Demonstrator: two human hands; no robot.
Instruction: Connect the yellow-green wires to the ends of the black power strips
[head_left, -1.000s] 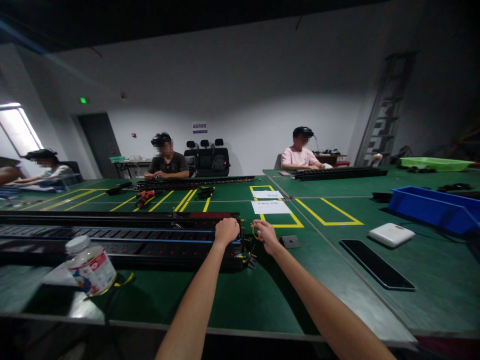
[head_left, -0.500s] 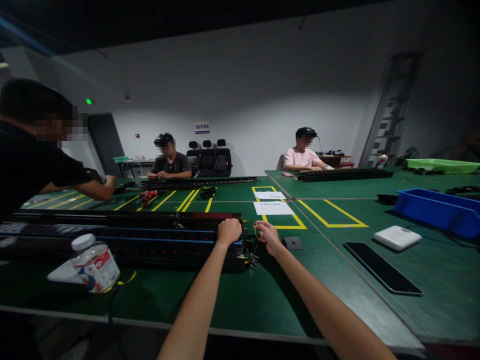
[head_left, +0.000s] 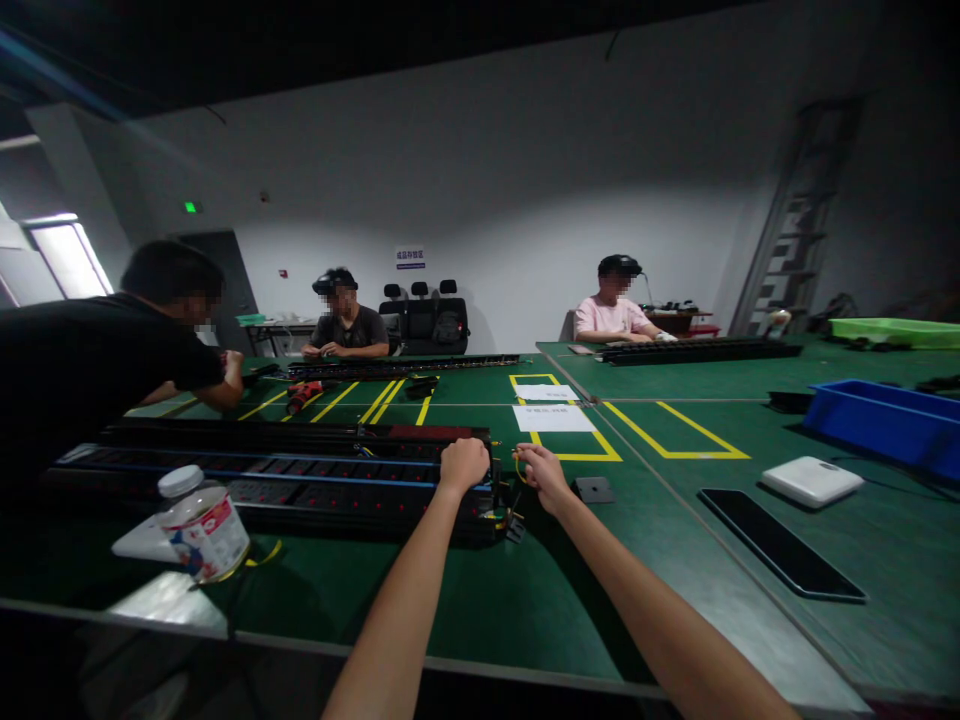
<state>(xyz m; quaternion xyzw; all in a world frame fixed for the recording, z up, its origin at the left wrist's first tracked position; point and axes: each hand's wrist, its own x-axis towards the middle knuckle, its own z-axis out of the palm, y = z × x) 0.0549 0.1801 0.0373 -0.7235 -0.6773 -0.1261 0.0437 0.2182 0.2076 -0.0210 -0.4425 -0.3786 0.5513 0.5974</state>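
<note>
Several long black power strips (head_left: 322,497), studded with small red dots, lie side by side across the green table. My left hand (head_left: 464,466) is closed over the right end of one of them, its fingertips hidden from view. Just to the right, my right hand (head_left: 541,475) pinches a thin yellow wire (head_left: 517,466) near the strips' end. More wires and a small metal end piece (head_left: 515,528) stick out below it. A small dark grey plate (head_left: 594,489) lies beside my right hand.
A plastic jar (head_left: 204,535) stands at the near left. To the right are a black tablet-like slab (head_left: 780,543), a white box (head_left: 812,481) and a blue bin (head_left: 885,425). A red tool (head_left: 304,396) lies further back. Co-workers sit across; another person (head_left: 82,350) leans in from the left.
The co-worker at the left has bent lower over the table. My view has shifted slightly left; both my hands keep their places at the strips' end.
</note>
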